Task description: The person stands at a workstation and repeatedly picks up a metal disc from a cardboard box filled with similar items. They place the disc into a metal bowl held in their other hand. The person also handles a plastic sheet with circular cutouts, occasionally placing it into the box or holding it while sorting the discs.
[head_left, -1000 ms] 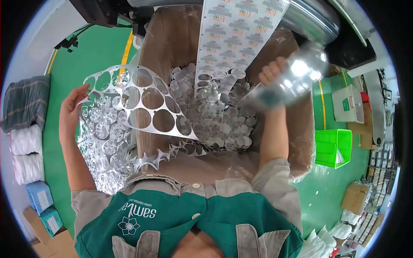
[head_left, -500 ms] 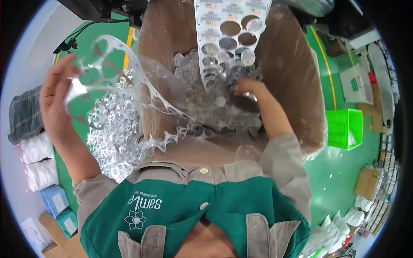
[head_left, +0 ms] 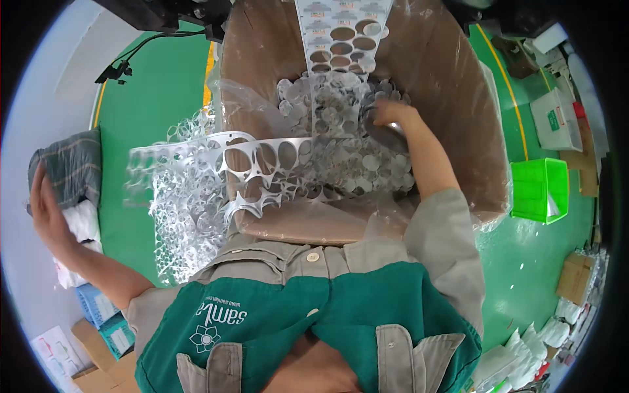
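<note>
My left hand (head_left: 51, 213) is out at the far left with its fingers stretched, holding nothing. Beside it, across the box's left edge, a silver strip of punched scrap (head_left: 241, 158) reaches over the scrap heap, its outer end blurred. My right hand (head_left: 396, 116) is over the box, fingers bent at a rounded shiny metal object (head_left: 388, 136) whose kind I cannot make out. Left of that hand hangs a printed silver sheet (head_left: 341, 8) with rows of round holes. Its lower end goes down among loose clear-grey discs (head_left: 373, 164).
A large brown box (head_left: 452, 118) lined with clear plastic stands in front of me. Silver scrap webbing (head_left: 187, 229) is heaped on its left. Dark machine parts (head_left: 157, 14) overhang the far side. A green crate (head_left: 529, 190) stands at right; a folded dark cloth (head_left: 75, 167) lies at left.
My left hand has let go of the punched scrap strip and swung outward to the left. The strip has dropped flatter across the box edge. My right hand stays near the metal object.
</note>
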The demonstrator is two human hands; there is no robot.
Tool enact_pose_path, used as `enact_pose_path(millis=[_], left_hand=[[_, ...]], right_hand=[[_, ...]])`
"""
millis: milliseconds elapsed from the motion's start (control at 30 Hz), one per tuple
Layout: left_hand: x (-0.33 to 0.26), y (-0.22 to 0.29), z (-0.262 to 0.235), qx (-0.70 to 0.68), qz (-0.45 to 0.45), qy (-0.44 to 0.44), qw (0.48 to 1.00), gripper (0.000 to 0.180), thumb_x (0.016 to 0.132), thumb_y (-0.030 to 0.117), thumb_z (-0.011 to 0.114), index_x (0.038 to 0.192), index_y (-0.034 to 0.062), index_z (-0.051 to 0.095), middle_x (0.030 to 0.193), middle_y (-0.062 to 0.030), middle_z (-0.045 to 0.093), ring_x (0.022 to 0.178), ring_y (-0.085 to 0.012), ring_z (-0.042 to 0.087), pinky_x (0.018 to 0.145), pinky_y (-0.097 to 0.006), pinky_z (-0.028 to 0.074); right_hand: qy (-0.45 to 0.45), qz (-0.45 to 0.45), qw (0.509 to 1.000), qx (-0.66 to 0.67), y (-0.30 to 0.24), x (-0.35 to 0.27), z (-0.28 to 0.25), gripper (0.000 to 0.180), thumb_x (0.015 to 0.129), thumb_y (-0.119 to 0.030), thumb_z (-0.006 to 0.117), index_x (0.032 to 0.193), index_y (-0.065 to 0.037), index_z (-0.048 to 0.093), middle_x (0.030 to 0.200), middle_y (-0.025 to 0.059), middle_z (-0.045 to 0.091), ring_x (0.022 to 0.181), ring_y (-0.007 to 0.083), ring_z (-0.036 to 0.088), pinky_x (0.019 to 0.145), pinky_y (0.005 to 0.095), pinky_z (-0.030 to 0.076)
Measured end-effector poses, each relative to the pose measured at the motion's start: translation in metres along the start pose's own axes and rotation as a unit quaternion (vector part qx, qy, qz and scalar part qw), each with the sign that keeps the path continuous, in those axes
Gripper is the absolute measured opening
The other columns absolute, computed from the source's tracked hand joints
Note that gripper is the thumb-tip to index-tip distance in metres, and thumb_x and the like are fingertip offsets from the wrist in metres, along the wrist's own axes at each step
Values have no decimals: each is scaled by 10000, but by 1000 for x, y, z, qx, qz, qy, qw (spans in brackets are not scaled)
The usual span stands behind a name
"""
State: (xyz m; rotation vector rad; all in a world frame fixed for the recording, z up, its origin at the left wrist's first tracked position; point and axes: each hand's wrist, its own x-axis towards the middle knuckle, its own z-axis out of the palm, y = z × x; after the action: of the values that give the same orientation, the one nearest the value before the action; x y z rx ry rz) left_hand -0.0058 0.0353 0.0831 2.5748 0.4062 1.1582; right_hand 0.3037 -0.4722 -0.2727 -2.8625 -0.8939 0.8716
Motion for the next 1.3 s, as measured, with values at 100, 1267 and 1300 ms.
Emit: enact_pose_path(millis=[100,1267,1300], left_hand=[[-23,101,97,-35,243,-236,940,355,802,79,579,1156,66,553,1188,-105,543,1171,-276,451,983,-354,339],[-71,104,289,-51,346,-429,833,92,700,170,597,677,82,612,621,-125,592,641,-316,582,639,-423,424],[-72,106,289,-62,345,-426,834,96,698,170,598,671,79,610,615,-129,588,640,-321,580,634,-427,425]], right_hand=[[10,41,999,4,23,-1,34,364,617,-341,673,804,-29,689,852,161,655,811,321,620,742,396,482],[-63,67,991,97,-30,2,53,549,726,-379,655,1103,0,532,1105,220,565,1047,363,531,867,418,429],[-92,79,990,71,-32,-3,47,546,719,-365,652,1110,-6,525,1104,212,567,1041,357,535,864,419,430]])
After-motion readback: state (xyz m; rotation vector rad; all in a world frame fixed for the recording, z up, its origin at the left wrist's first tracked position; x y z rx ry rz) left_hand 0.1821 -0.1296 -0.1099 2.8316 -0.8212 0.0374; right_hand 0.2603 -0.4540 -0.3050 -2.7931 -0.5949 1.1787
